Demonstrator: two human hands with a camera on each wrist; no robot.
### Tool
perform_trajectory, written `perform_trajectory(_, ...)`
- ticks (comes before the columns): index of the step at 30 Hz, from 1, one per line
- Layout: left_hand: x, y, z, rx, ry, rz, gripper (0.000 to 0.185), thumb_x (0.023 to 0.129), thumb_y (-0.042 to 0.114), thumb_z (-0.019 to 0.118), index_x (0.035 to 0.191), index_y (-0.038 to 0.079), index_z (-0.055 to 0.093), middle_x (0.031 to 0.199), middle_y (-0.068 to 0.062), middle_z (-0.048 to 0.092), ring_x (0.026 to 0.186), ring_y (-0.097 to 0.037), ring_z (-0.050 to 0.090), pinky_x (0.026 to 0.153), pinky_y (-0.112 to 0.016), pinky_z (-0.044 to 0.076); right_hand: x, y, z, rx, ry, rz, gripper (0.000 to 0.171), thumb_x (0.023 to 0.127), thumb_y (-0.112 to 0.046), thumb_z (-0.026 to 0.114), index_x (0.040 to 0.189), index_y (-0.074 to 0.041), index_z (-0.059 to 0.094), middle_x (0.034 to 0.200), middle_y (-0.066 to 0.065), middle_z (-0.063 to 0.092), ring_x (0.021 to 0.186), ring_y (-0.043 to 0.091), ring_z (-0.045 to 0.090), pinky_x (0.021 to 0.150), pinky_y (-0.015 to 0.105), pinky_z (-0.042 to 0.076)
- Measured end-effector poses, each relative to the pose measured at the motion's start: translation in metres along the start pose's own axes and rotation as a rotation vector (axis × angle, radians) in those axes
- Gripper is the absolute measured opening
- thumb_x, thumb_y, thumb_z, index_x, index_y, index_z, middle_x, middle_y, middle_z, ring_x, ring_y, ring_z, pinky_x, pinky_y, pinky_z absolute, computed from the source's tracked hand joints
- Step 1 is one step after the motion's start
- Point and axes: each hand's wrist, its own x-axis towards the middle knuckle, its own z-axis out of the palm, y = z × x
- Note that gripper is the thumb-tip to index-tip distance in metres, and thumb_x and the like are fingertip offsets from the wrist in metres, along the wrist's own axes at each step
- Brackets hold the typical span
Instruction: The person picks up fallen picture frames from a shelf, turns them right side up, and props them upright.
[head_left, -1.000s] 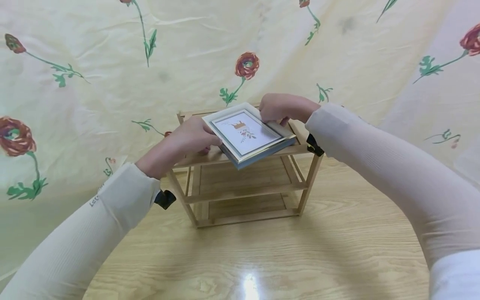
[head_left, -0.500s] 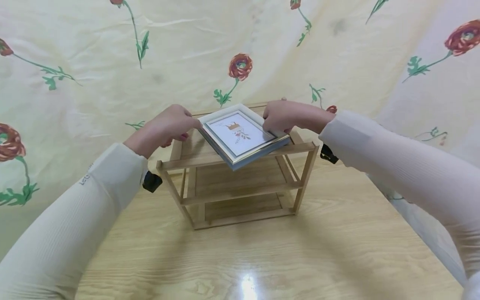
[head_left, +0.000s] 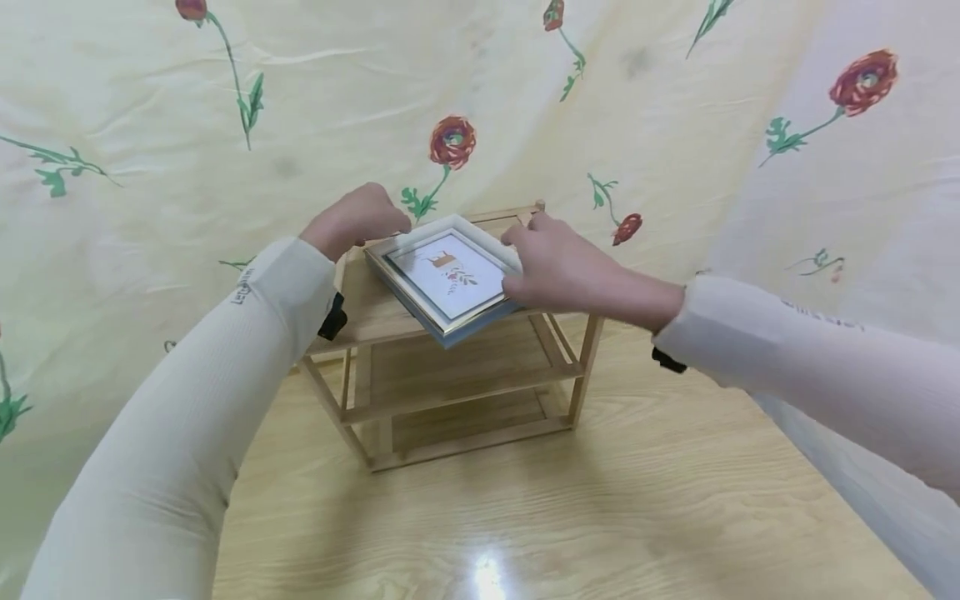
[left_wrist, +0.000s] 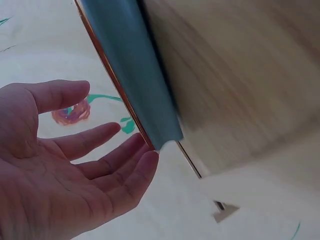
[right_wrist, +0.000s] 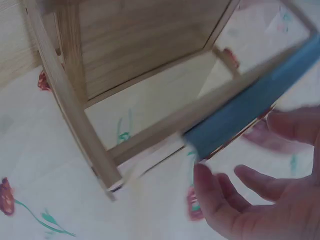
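Note:
A picture frame [head_left: 446,275] with a white and gold front and blue-grey sides lies flat and askew on top of a small wooden rack [head_left: 581,367], one corner overhanging the front rail. My left hand [head_left: 360,218] is at the frame's far left corner. In the left wrist view the left hand [left_wrist: 75,170] is spread, its fingertips beside the frame's blue edge [left_wrist: 135,80]. My right hand [head_left: 558,271] lies along the frame's right side. In the right wrist view the right hand's [right_wrist: 260,200] fingers are loose just under the frame's blue edge [right_wrist: 250,112], gripping nothing.
The rack has two lower shelves with nothing on them and stands on a glossy wooden table [head_left: 525,517]. A cream cloth with red flowers [head_left: 225,150] hangs close behind and at both sides. The rack's wooden leg [right_wrist: 70,100] fills the left of the right wrist view.
My left hand has moved from the frame's near left edge to its far left corner. My right hand has slid forward along the right side. Both hands have loosened; the frame stays on the rack.

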Motion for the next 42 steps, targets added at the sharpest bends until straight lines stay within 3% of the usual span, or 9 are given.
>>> perform_trajectory(5,0.001,0.0,-0.004,0.015,0.005,-0.027,0.028,0.091,0.021,0.054,0.069,0.012,0.038,0.067,0.001,0.035,0.062,-0.015,0.041,0.063,-0.03,0.042,-0.019,-0.015,0.013,-0.044,0.118,-0.207,0.042,0.085,-0.014,0.067,0.125,-0.003,0.062,0.115,0.015,0.053,0.098,0.025,0.051,0.079,0.034,0.047)
perform_trajectory(13,0.001,-0.014,-0.001,0.109,0.007,0.051,0.023,0.086,0.003,0.045,0.064,0.008,0.046,0.056,0.0,0.035,0.046,-0.01,0.034,0.047,-0.024,0.03,-0.022,-0.019,0.027,-0.13,0.274,-0.467,0.015,0.082,-0.007,0.073,0.096,-0.01,0.075,0.095,0.006,0.065,0.089,0.026,0.061,0.074,0.037,0.053)
perform_trajectory(16,-0.001,-0.019,-0.002,0.109,-0.007,0.032,0.025,0.086,0.0,0.044,0.088,-0.001,0.069,0.075,-0.007,0.056,0.047,-0.009,0.036,0.046,-0.024,0.031,-0.02,-0.015,0.026,-0.151,0.285,-0.515,0.013,0.081,-0.006,0.074,0.094,-0.01,0.075,0.09,0.005,0.066,0.082,0.024,0.062,0.072,0.037,0.053)
perform_trajectory(19,-0.005,-0.022,-0.003,0.108,-0.014,0.006,0.036,0.088,0.0,0.044,0.113,0.0,0.07,0.095,-0.011,0.061,0.047,-0.009,0.038,0.045,-0.023,0.033,-0.017,-0.009,0.024,-0.154,0.279,-0.553,0.013,0.081,-0.006,0.075,0.094,-0.009,0.075,0.091,0.006,0.067,0.083,0.023,0.063,0.074,0.036,0.054)
perform_trajectory(22,-0.008,-0.022,-0.004,0.139,-0.028,-0.013,0.026,0.088,0.0,0.042,0.081,-0.002,0.067,0.067,-0.004,0.052,0.045,-0.008,0.037,0.045,-0.023,0.034,-0.013,-0.001,0.023,-0.149,0.273,-0.584,0.013,0.082,-0.006,0.076,0.094,-0.007,0.074,0.092,0.007,0.068,0.084,0.023,0.063,0.077,0.037,0.054)
perform_trajectory(25,-0.011,-0.018,-0.003,0.192,-0.047,-0.031,0.027,0.087,0.0,0.04,0.062,0.009,0.04,0.054,0.002,0.03,0.047,-0.01,0.041,0.047,-0.024,0.044,-0.008,0.007,0.023,-0.154,0.269,-0.609,0.011,0.082,-0.005,0.075,0.093,-0.007,0.074,0.091,0.007,0.067,0.083,0.024,0.063,0.076,0.037,0.054)
perform_trajectory(29,-0.016,-0.011,-0.002,0.243,-0.086,-0.061,0.02,0.09,0.001,0.04,0.072,0.008,0.044,0.064,-0.002,0.039,0.057,-0.014,0.052,0.059,-0.03,0.055,-0.001,0.018,0.022,-0.179,0.259,-0.661,0.01,0.081,0.0,0.071,0.089,-0.006,0.071,0.087,0.007,0.065,0.079,0.024,0.061,0.072,0.036,0.053)
perform_trajectory(34,-0.019,-0.006,0.001,0.27,-0.098,-0.081,0.011,0.092,0.003,0.039,0.089,0.002,0.05,0.078,-0.008,0.047,0.062,-0.016,0.054,0.059,-0.029,0.054,0.007,0.028,0.02,-0.201,0.258,-0.75,0.012,0.077,0.004,0.068,0.083,-0.006,0.066,0.082,0.006,0.063,0.075,0.022,0.058,0.067,0.035,0.051)
perform_trajectory(42,-0.031,-0.012,0.001,0.249,-0.075,-0.085,0.012,0.088,0.0,0.041,0.08,0.004,0.048,0.066,-0.005,0.048,0.054,-0.014,0.056,0.054,-0.027,0.05,0.02,0.033,0.015,-0.25,0.218,-0.787,0.015,0.077,-0.004,0.075,0.081,-0.007,0.062,0.081,0.006,0.061,0.075,0.021,0.055,0.066,0.036,0.05)
